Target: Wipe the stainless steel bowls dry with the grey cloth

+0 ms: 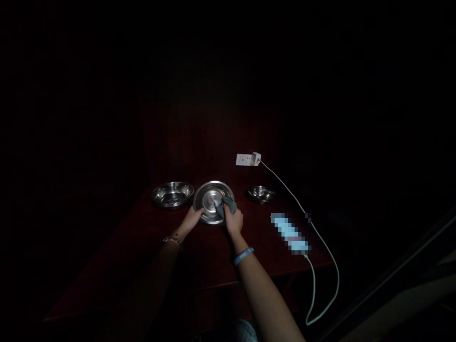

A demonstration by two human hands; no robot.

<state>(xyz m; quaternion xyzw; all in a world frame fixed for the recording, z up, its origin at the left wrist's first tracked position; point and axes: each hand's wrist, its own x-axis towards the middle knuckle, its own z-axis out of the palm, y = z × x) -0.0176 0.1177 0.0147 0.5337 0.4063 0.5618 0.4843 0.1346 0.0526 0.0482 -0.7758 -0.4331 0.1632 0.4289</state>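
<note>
A shiny round steel bowl is tilted up toward me over the dark red table. My left hand grips its lower left rim, with the thumb over the edge. In my right hand is a bunched grey cloth, which lies against the right side of the bowl's inner face. To the left, a wider steel bowl rests on the table, seemingly with others nested under it. A smaller steel bowl sits to the right.
A lit, blurred-out phone lies on the table at the right. Its white cable hangs past the table's edge and loops up to a charger in the wall socket. Surroundings are very dark.
</note>
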